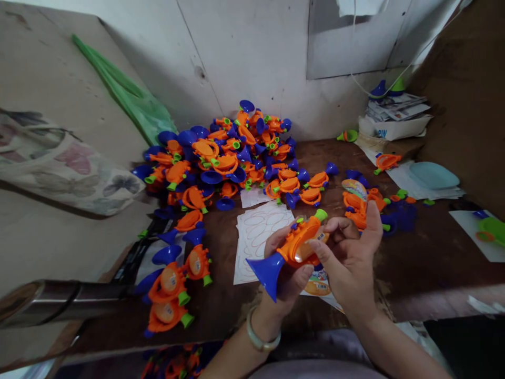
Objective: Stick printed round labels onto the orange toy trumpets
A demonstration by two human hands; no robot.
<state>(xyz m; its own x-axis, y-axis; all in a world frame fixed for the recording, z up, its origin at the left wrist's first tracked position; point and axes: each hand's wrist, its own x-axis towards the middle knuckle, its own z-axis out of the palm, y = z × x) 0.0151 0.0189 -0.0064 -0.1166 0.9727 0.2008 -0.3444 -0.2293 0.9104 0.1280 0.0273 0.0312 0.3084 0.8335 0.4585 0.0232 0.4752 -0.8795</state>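
Observation:
My left hand (282, 263) cradles a plastic toy trumpet (300, 247) from below. The trumpet has an orange body, a blue flared bell and a green mouthpiece. My right hand (347, 258) grips its far side, with the fingertips on a pale oval patch on the body. A large heap of matching trumpets (221, 158) lies on the dark wooden table (426, 263) beyond my hands. A smaller group of trumpets (173, 289) lies to their left. Another cluster (357, 208) lies just past my right hand, partly hidden by it.
Sheets of paper printed with oval outlines (260, 237) lie under and beside my left hand. A metal pipe (59, 300) crosses the lower left. A green plastic bag (126, 95) and a floral cloth bag (59, 168) lie left. Stacked papers (396, 113) stand back right.

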